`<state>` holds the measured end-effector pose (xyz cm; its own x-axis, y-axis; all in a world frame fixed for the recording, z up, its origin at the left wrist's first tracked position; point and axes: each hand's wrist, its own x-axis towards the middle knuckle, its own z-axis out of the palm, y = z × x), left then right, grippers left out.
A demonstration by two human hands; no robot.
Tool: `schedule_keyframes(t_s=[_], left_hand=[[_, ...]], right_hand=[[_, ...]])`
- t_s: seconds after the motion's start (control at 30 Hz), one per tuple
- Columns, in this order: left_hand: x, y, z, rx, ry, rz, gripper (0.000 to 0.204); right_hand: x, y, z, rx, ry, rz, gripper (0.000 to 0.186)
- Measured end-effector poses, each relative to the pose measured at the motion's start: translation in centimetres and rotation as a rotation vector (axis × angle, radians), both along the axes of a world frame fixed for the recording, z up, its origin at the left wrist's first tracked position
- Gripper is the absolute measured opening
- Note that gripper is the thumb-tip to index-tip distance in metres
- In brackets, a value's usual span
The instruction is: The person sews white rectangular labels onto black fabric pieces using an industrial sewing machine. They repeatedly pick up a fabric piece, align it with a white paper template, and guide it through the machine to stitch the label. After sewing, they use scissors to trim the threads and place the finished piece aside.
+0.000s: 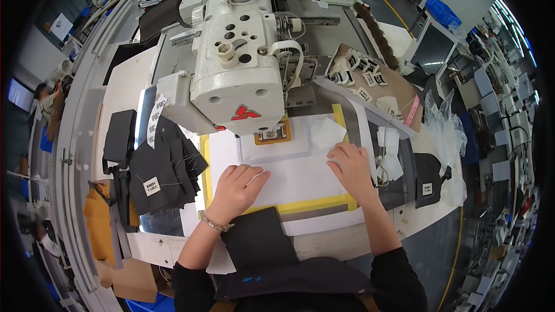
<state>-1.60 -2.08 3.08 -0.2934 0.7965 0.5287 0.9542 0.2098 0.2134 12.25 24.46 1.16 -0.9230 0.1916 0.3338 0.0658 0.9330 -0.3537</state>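
Observation:
My left hand rests on the white work sheet, fingers lightly bent and thumb apart; nothing shows in it. On the sheet's right side lies my right hand, also loosely open, its fingertips just below a white paper piece. Between and beyond my hands, a clear plastic plate lies under the white sewing machine head. A brass-coloured frame sits beneath the machine's needle area. Closer to me, a dark fabric piece hangs over the table's front edge.
Dark fabric pieces with a pale label are stacked at left. A cardboard tray of labels stands at right, near another labelled dark piece and clear plastic film. Thread snips lie beside my right hand. Yellow tape borders the sheet.

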Motion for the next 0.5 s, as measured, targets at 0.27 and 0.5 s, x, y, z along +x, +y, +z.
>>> schedule_keyframes(t_s=[0.27, 0.5], left_hand=[[0.9, 5.5, -0.6, -0.007, -0.203, -0.173, 0.018], [0.5, 5.8, -1.1, -0.028, -0.287, -0.187, 0.019]], right_hand=[[0.4, -0.7, -1.5, -0.115, 0.061, -0.035, 0.017], [0.9, -0.8, -1.1, -0.172, 0.164, -0.154, 0.03]])
